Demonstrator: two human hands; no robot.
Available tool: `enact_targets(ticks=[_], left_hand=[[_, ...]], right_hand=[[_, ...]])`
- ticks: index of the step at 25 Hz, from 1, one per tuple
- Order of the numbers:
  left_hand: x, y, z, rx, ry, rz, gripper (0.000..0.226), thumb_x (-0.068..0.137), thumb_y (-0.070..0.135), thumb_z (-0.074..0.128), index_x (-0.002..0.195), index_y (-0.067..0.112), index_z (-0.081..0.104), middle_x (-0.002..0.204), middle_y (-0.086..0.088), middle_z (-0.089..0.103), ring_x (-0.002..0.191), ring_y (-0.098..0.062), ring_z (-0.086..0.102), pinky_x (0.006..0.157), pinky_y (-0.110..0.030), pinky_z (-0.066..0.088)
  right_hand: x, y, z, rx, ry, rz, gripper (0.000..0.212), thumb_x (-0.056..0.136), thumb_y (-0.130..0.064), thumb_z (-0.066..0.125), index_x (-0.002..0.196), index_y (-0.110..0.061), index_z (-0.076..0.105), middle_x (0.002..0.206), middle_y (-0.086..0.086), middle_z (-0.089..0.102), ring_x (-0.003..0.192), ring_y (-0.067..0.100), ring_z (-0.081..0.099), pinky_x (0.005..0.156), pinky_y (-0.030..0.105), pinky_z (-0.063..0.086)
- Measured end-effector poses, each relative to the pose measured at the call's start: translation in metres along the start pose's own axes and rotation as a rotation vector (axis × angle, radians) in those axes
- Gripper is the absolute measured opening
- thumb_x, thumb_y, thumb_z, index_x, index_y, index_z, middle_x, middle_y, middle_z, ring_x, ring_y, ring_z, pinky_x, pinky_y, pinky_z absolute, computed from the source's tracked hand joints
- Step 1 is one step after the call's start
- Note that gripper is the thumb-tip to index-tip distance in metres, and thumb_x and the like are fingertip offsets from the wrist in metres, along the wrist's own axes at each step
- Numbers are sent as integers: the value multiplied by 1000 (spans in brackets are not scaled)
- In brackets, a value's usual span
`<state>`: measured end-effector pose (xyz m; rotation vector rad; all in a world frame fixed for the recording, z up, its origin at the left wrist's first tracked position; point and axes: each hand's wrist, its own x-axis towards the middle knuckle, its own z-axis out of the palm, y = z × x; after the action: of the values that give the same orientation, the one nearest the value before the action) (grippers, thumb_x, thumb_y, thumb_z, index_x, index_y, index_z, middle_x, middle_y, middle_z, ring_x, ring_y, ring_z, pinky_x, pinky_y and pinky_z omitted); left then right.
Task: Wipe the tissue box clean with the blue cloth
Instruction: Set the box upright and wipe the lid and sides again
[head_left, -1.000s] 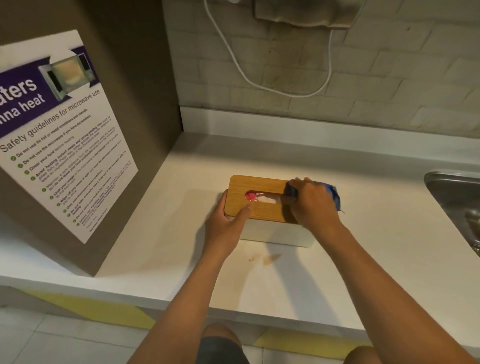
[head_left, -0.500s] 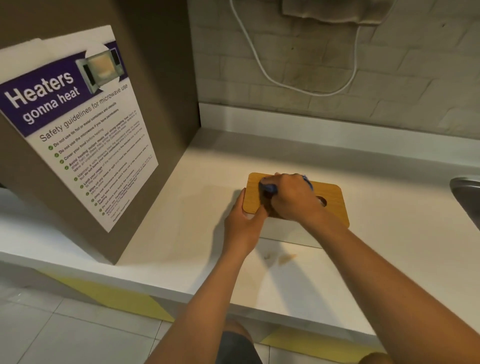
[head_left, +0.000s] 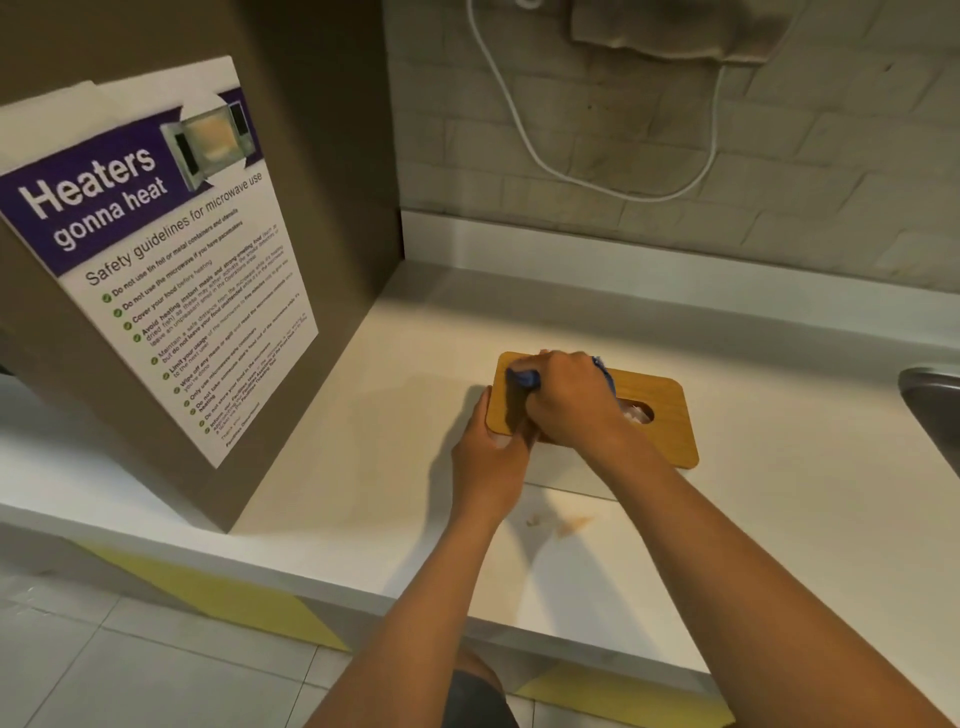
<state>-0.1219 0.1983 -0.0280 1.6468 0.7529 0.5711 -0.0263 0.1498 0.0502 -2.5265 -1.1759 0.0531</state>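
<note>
far to the left of the hands, a safety poster (head_left: 156, 260) headed "heaters gonna heat" covers the side of a brown cabinet panel (head_left: 322, 171) standing on the pale tabletop (head_left: 363, 467). nearer the middle, the left hand (head_left: 491, 457) grips the near left corner of the tissue box (head_left: 654, 415), thumb laid on the wooden lid and fingers curled around the end. directly beside it and overlapping it, the right hand (head_left: 569, 400) is closed over the blue cloth (head_left: 523, 378), pressing it onto the left part of the lid; a bunch of cloth shows at the fingertips and a strip shows behind the knuckles. to the right of that hand, the oval slot in the lid shows a bit of white tissue. below the hands, small brownish stains (head_left: 566, 522) mark the tabletop just in front of the box. above the hands, a white cable (head_left: 597, 182) loops across the tiled wall. far to the right of the hands, the edge of a metal sink (head_left: 935, 410) is sunk into the tabletop.
</note>
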Motion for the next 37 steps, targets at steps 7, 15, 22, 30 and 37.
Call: enact_targets(ticks=[7,15,22,30,37], left_hand=[[-4,0,4,-182,27,-49,41,98,11,66,121,44,57,114,15,67,113,-15,64,101,-31,53],[-5,2,5,-156,59,-52,36,99,6,63,123,32,58,102,26,63,92,4,62,77,-4,47],[0,0,-3,-164,70,8,52,111,9,23,88,19,68,67,0,69,55,0,67,50,-13,51],[0,1,-79,147,-121,-181,75,94,9,65,158,32,31,152,12,42,137,-17,46,107,-34,44],[48,80,-58,603,-91,203,36,100,31,61,136,32,64,143,4,60,128,-22,56,103,-35,47]], right_hand=[[2,-19,5,-35,-76,-38,31,72,7,46,63,-23,42,80,3,51,71,20,47,52,21,29],[14,-21,8,-109,-29,16,22,82,0,45,91,-12,62,96,8,58,84,23,56,62,24,34],[-12,-37,24,-176,19,-55,27,88,-5,45,105,-10,66,104,8,66,93,23,62,64,25,42],[-17,-43,25,-159,-3,-60,27,84,3,48,104,-3,65,113,12,60,112,26,52,82,33,46],[-49,-45,48,-10,198,-46,28,79,0,57,106,-3,66,109,13,64,111,32,56,96,40,45]])
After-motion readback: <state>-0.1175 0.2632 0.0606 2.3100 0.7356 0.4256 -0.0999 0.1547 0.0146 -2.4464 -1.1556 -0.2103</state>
